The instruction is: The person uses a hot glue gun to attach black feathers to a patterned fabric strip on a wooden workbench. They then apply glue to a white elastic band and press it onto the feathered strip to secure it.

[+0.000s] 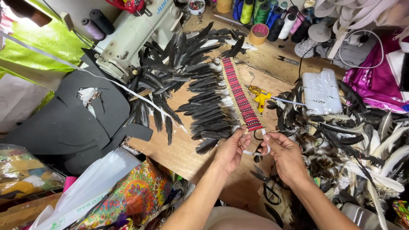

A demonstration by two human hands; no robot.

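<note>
I make out 3 packages and 1 label. A clear plastic packet (321,91) of white sticks lies flat on the tabletop (187,157) at the right, among feathers. At the lower left, a white plastic bag (91,187) with green print slumps against patterned cloth. Further left sits a clear bag (21,172) with yellowish contents. The sewing machine (136,36) carries a small blue label (162,7) on its cream body.
</note>
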